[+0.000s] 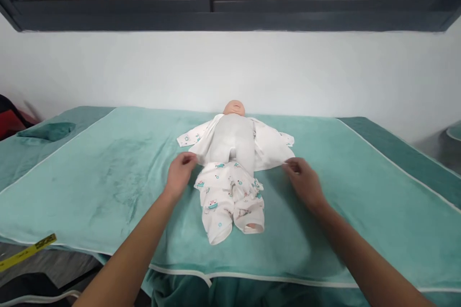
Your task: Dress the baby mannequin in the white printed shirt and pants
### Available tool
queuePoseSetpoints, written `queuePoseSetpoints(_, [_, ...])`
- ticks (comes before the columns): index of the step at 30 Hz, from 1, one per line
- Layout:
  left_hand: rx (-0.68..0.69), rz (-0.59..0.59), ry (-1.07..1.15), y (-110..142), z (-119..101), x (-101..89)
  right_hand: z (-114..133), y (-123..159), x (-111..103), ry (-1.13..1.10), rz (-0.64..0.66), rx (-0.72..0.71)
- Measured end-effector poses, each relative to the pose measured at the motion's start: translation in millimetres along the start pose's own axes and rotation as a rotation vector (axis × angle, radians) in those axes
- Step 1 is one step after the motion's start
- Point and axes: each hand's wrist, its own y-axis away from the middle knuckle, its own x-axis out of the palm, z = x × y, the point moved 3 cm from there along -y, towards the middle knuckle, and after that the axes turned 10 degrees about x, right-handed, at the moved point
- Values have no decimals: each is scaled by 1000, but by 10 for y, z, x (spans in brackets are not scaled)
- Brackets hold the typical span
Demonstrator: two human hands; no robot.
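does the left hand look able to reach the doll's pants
Probably yes: the left hand seems to pinch the edge of the shirt, close to the pants, and nothing visible blocks the way, though it might let go first.

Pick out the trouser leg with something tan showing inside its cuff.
The trouser leg on the side of the right hand; the other leg shows nothing tan at its end.

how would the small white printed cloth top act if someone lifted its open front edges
The small white printed cloth top is probably floppy: its open panels drape loosely. It looks thin, so likely light. It may resist being pulled away, since the white-bodied, bare-headed doll seems to lie over part of it.
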Motion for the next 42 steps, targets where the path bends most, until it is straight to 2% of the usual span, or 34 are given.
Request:
queuePoseSetpoints(2, [18, 266, 57, 115, -99, 133, 221, 186, 256, -41, 296, -103])
queuePoseSetpoints(4, [15, 421, 82, 201, -189, 157, 431, 322, 436, -63, 489, -212])
queuePoseSetpoints(6, [35, 540, 68, 257, -260, 95, 572, 390, 499, -47, 581, -351])
queuePoseSetpoints(9, [127, 741, 14, 342, -356, -37, 624, 417, 432, 5, 665, -507])
queuePoseSetpoints(13, [166, 865, -115, 461, -474, -95, 583, 464, 302, 109, 753, -609])
queuePoseSetpoints(15, [202, 858, -181, 496, -539, -60, 602, 520, 279, 136, 736, -665])
queuePoseSetpoints(18, [333, 815, -215, 516, -624, 10, 682, 633, 292, 148, 692, -713])
queuePoseSetpoints(22, [427, 675, -194, 526, -642, 51, 818, 771, 337, 125, 678, -695])
queuePoseSetpoints(25, [518, 539, -176, 557, -643, 83, 893, 807, 412, 104, 709, -600])
queuePoseSetpoints(28, [610, 368, -187, 573, -666, 131, 948, 740, 493, 94, 692, -430])
queuePoseSetpoints(30, [612, 258, -234, 549, -673, 161, 983, 677, 526, -9, 803, -283])
queuePoseSetpoints(32, [606, 200, -291, 501, -676, 193, 1016, 618, 509, -165, 952, -160])
queuePoseSetpoints(34, [603, 207, -302, 440, -672, 225, 1015, 539, 429, -306, 998, -80])
queuePoseSetpoints(37, [511, 271, -244, 354, -628, 262, 876, 406, 269, -404, 992, -23])
queuePoseSetpoints(40, [406, 344, -224, 294, -544, 294, 615, 276, 172, -349, 1031, -28])
queuePoseSetpoints(42, [355, 381, -201, 248, -477, 318, 452, 179, 179, -259, 1055, -44])
